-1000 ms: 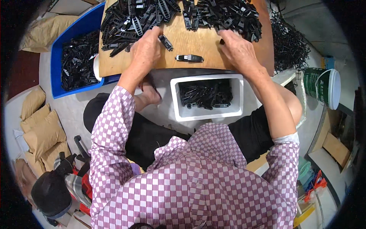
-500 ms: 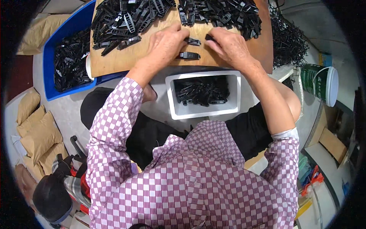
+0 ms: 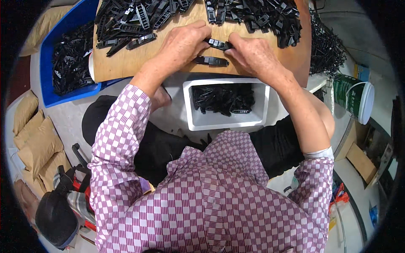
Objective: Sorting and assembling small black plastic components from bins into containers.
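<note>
Above the wooden board [image 3: 126, 67], my left hand [image 3: 184, 44] and my right hand [image 3: 254, 54] pinch the two ends of one slim black plastic part [image 3: 218, 44]. Its glossy middle shows between my fingertips; its ends are hidden by them. Just below it, nearer me, a second black plastic part [image 3: 212, 61] lies flat on the board. Beyond my hands are two heaps of such parts, a left heap [image 3: 135, 21] with ladder-like slotted strips and a right heap [image 3: 263, 14] of short pieces.
Below the board's near edge, a white foam box [image 3: 228, 124] holds more black parts. A blue bin [image 3: 46, 80] of black pieces stands at the left. Tangled black pieces [image 3: 325, 46] and a green bucket [image 3: 349, 95] are at the right; brown packages [image 3: 40, 145] lie lower left.
My right hand has moved left and now meets the part held at my left hand, bringing the small dark piece in its fingers to that part's right end. The view has shifted slightly.
</note>
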Demonstrator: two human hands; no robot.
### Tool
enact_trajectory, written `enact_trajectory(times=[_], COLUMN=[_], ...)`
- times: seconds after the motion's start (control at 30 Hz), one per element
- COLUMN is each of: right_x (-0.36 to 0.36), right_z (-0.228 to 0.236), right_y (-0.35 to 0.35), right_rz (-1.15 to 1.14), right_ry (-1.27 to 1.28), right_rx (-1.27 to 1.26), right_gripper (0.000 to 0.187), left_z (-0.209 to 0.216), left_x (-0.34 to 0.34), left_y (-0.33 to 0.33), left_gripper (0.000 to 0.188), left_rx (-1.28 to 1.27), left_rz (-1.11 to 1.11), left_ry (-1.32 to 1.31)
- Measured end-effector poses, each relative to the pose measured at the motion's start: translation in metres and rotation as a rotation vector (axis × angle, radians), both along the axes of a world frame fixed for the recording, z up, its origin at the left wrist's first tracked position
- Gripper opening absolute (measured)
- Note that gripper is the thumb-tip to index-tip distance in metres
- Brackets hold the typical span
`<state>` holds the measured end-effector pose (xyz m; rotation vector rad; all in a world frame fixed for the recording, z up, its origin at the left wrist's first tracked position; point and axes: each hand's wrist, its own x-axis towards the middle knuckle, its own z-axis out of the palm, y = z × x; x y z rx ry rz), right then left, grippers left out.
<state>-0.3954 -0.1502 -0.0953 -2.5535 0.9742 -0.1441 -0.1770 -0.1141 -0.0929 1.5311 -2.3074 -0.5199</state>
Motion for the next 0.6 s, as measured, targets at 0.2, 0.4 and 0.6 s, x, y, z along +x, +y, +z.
enact_trajectory(times=[0.2, 0.4, 0.6], right_x=[0.018, 0.031, 0.017], right_z=[-0.017, -0.026, -0.027], right_y=[0.004, -0.008, 0.01], right_rz=[-0.016, -0.027, 0.14], right_ry=[-0.177, -0.187, -0.193], right_rx=[0.003, -0.069, -0.028], right_gripper=[0.022, 0.02, 0.02], left_z=[0.002, -0.008, -0.016], left_x=[0.006, 0.009, 0.0], left_y=[-0.004, -0.008, 0.03], left_gripper=[0.016, 0.016, 0.018], left_rx=[0.0, -0.048, 0.006], left_rz=[-0.035, -0.052, -0.015], left_ry=[0.018, 0.012, 0.042])
